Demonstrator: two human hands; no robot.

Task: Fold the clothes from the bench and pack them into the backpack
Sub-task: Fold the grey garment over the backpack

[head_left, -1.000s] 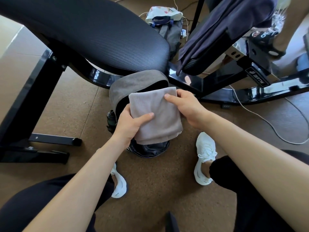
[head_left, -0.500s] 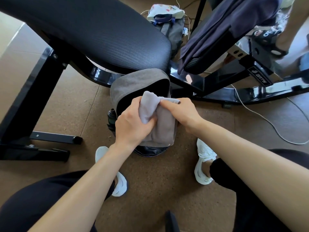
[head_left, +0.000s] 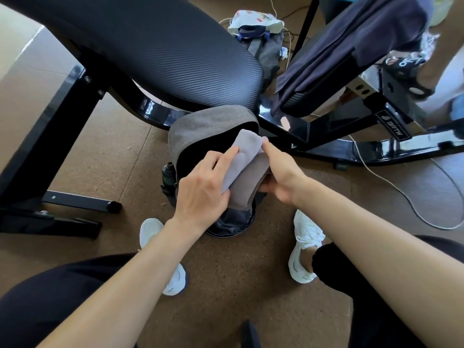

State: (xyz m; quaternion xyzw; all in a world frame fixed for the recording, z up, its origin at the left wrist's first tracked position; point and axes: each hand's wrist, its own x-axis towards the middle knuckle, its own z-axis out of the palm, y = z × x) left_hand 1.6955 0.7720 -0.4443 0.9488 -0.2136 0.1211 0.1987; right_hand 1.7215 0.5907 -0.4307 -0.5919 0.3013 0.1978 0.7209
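Centre frame, left grip (head_left: pixel 200 189) and right grip (head_left: pixel 281 179) both clamp the folded grey garment (head_left: pixel 247 177) into a narrow roll, apparently so it fits the open backpack (head_left: pixel 200 126) beneath

Grey cloth (head_left: pixel 247 172): flat at frame centre 1.0 s ago, now doubled into a narrow bundle, upper end tipped at the backpack (head_left: pixel 206 126) mouth. Your left hand (head_left: pixel 200 194) has slid from its lower left edge onto its top. Your right hand (head_left: pixel 283 177) has dropped to its right side, index finger straight.
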